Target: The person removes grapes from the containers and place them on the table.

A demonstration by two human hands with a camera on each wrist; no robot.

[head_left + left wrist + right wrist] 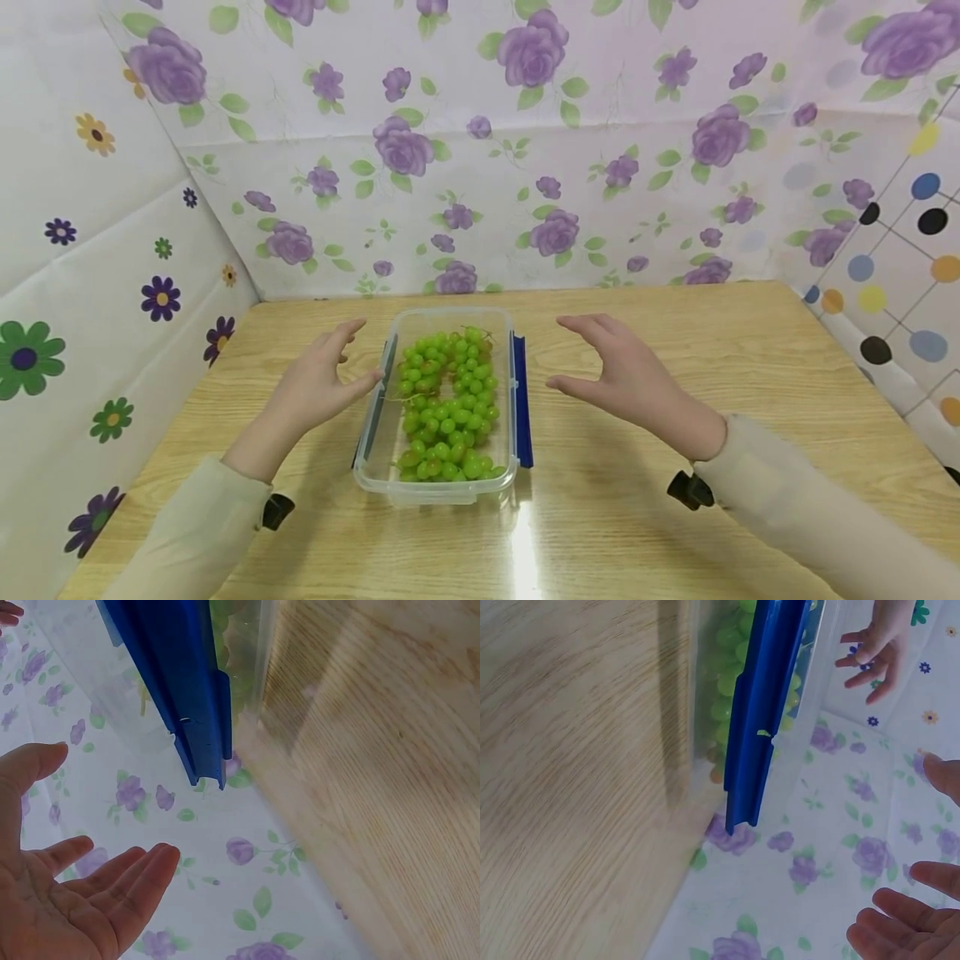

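Observation:
A clear plastic container (378, 467) stands on the table with green grapes (450, 417) inside and no lid on top. Its blue side latches (522, 400) hang down along both long sides. My left hand (315, 383) is just left of the container, thumb and fingers spread; in the head view the thumb tip overlaps the rim, and I cannot tell if it touches. To the right, apart from the box, my right hand (626, 362) hovers with its fingers extended. In the left wrist view a blue latch (180, 690) hangs beyond the left hand's fingertips. Neither hand holds anything.
The wooden table (712, 358) ends at a back wall (480, 208) covered in purple-flowered cloth. Patterned cloth also covers the left wall (82, 275) and the right wall (900, 275). Each wrist has a dark device (690, 490) strapped on.

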